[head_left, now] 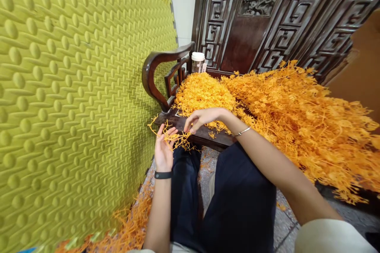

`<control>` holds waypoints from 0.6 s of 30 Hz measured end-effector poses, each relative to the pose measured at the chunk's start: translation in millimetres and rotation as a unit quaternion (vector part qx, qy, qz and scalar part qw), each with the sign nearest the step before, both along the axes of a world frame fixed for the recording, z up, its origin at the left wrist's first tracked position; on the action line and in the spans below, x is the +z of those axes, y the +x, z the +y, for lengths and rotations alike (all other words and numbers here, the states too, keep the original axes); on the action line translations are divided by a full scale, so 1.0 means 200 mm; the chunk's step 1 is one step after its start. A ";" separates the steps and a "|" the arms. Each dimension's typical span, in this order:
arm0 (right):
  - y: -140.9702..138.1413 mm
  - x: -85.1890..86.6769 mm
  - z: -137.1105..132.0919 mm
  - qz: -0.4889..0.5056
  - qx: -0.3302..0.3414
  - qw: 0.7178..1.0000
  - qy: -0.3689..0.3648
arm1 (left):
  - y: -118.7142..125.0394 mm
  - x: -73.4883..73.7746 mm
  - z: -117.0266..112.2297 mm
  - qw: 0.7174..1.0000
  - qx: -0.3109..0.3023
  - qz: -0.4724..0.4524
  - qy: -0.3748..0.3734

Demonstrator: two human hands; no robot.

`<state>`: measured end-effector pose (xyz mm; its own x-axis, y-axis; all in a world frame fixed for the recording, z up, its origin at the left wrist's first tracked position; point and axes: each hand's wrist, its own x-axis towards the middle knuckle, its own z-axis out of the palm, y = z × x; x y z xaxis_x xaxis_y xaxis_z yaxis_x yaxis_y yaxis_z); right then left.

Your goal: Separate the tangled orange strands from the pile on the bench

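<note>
My left hand [164,148], with a black band at the wrist, is raised palm-up and its fingers curl round a small orange plastic sprig [175,138]. My right hand [199,119], a thin silver bangle on its wrist, reaches across and pinches the same sprig at its right end. Both hands hover over the front edge of a dark carved wooden bench [208,136]. Behind them a heap of small orange pieces [204,91] lies on the seat, and a large pile of orange branches [303,114] spreads to the right.
A yellow-green embossed foam mat [74,87] stands upright at the left. A white-lidded jar [198,62] sits at the bench's back corner by the curved armrest [154,75]. Orange scraps [130,225] litter the floor by my dark-trousered legs. A brown cardboard surface [362,63] is at the far right.
</note>
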<state>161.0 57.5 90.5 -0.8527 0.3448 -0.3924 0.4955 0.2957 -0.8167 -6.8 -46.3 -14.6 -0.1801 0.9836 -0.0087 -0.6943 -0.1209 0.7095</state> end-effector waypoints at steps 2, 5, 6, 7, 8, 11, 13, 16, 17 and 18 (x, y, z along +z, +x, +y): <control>0.00 0.00 -0.01 0.015 -0.013 1.000 -0.024 | 0.01 0.01 0.00 1.000 -0.006 -0.005 0.004; 0.00 0.01 -0.02 0.013 -0.026 0.998 -0.060 | 0.02 0.01 -0.01 1.000 -0.015 -0.006 0.020; -0.01 0.00 -0.03 0.005 -0.028 0.997 -0.070 | 0.03 0.01 -0.01 0.999 -0.020 -0.006 0.029; -0.01 0.00 -0.03 -0.005 -0.027 0.996 -0.080 | 0.03 0.01 -0.01 0.999 -0.024 -0.006 0.038; -0.01 -0.01 -0.03 -0.016 -0.024 0.996 -0.086 | 0.03 0.01 -0.01 0.999 -0.026 -0.005 0.047; -0.02 -0.05 -0.02 -0.043 -0.008 0.995 -0.093 | 0.02 0.01 -0.02 0.998 -0.027 0.007 0.064; -0.03 -0.08 -0.01 -0.054 -0.003 0.994 -0.095 | 0.01 0.01 -0.02 0.997 -0.024 0.023 0.069; -0.04 -0.09 -0.01 -0.041 -0.017 0.997 -0.062 | 0.01 0.01 -0.02 0.995 -0.016 0.062 0.074; -0.05 -0.09 -0.01 -0.025 -0.027 0.999 -0.033 | 0.00 0.02 -0.02 0.994 -0.011 0.077 0.075; -0.05 -0.08 -0.01 -0.005 -0.037 0.999 0.001 | 0.01 0.02 -0.02 0.993 -0.005 0.090 0.075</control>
